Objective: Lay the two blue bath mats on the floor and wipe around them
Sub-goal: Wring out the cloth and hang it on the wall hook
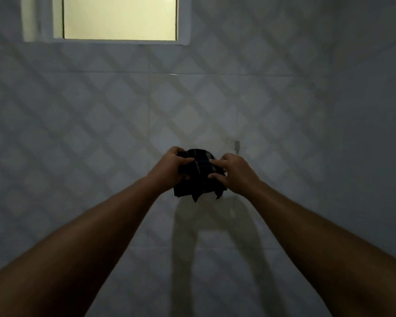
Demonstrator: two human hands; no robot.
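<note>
Both hands, left point(169, 167) and right point(234, 173), grip a bunched dark cloth point(198, 177) between them, held up before the tiled wall point(101, 110) below the window point(119, 18).

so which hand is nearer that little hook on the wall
Right. The right hand grips the dark cloth just below and left of the wall hook. The left hand holds the cloth's other side, farther left of the hook.

cloth point(200, 173) between both hands, window point(119, 18) above, wall point(78, 110) behind
</note>
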